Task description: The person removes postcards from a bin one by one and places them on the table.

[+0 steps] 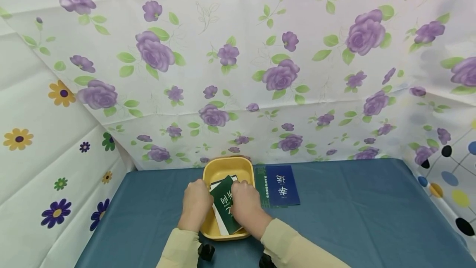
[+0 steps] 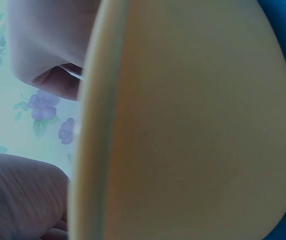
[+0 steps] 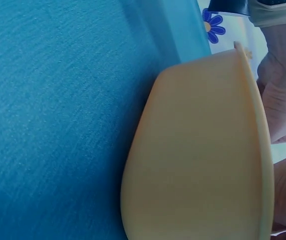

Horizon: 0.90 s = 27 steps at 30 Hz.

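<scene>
A green booklet (image 1: pixel 224 197) with white characters lies tilted over a white sheet or booklet (image 1: pixel 221 221), within the outline of a yellow plastic basin (image 1: pixel 228 160) in the head view. My right hand (image 1: pixel 246 206) has its fingers curled at the green booklet's right edge and grips it. At the left corner, my left hand (image 1: pixel 197 204) pinches it with curled fingers, the fingertips hidden. Both wrist views look at the basin's outer wall (image 2: pixel 203 120), with parts of the hands above its rim. Those views hide the booklets almost wholly.
Right of the basin lies a dark blue booklet (image 1: pixel 283 185) with white characters, overlapping a green patterned piece (image 1: pixel 262 185). A blue-green cloth (image 1: pixel 353 210) covers the table. Floral sheets (image 1: pixel 241 73) hang behind and at both sides.
</scene>
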Motion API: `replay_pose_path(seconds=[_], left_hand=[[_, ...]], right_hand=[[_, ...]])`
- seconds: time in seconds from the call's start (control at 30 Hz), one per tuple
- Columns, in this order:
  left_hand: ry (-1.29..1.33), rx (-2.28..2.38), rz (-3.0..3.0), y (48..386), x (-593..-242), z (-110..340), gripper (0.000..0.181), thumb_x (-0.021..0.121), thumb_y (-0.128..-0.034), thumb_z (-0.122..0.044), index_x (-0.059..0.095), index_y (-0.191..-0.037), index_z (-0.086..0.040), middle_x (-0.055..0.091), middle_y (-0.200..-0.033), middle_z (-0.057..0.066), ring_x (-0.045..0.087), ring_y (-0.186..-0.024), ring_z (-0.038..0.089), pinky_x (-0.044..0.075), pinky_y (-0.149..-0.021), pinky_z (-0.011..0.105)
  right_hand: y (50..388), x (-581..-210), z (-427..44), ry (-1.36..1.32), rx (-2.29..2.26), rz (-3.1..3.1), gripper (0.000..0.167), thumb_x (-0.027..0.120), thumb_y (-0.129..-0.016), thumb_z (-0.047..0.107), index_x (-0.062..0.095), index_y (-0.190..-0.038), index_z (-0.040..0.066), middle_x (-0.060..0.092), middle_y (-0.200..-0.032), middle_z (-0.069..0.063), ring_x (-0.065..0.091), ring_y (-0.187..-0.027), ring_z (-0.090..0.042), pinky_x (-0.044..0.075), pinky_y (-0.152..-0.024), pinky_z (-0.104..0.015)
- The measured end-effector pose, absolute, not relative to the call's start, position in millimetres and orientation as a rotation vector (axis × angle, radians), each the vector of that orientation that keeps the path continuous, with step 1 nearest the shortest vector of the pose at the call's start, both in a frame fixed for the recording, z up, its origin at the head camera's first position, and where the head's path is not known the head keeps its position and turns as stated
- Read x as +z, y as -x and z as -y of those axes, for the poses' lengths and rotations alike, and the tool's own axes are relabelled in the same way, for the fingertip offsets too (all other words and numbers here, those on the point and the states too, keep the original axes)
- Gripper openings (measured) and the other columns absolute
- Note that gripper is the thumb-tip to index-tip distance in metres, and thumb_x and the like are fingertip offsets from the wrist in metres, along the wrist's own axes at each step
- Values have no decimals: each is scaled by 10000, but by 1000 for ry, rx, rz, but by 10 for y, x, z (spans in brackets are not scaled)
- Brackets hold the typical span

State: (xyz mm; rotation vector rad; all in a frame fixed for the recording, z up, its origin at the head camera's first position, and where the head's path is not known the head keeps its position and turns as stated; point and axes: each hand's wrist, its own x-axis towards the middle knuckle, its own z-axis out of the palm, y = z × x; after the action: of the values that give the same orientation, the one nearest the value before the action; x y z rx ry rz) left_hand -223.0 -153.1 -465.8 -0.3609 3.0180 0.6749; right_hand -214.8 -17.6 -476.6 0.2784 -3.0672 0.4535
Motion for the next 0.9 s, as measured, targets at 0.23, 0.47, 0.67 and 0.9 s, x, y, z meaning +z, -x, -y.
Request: replay_pose_path(seconds=[0.23,0.47,0.67,0.9], left_hand=[[348,680,-3032,2227,-4655,1540,34,610,-812,-9,592,-785,0,483,-539,63,558,-475,166,386,-387,247],[337,674,-3039,2226,-4672,1539,25,620,-808,-6,595,-808,2,502,-540,74,583,-486,174,420,-397,249],[344,666,-3028,2225,-4678,1543,31,618,-799,1,599,-823,10,519,-556,70,583,-497,164,428,-402,252],[332,641,-3057,2224,-4658,1529,132,619,-795,-14,547,-690,-50,394,-530,13,545,-476,151,382,-404,245]], right_hand=[[2154,-4716,145,-287,473,3085,405,852,-639,245,663,-960,87,667,-820,-27,631,-719,-145,547,-632,-344],[2123,-4689,117,-334,419,3059,270,805,-700,211,664,-897,91,676,-763,-19,628,-657,-141,523,-557,-325],[2093,-4636,71,-348,397,3030,141,736,-756,154,662,-865,105,672,-741,-15,623,-632,-138,519,-538,-325],[2075,-4546,1,-326,390,3029,135,748,-740,146,660,-835,112,667,-716,-10,613,-599,-146,507,-508,-328]])
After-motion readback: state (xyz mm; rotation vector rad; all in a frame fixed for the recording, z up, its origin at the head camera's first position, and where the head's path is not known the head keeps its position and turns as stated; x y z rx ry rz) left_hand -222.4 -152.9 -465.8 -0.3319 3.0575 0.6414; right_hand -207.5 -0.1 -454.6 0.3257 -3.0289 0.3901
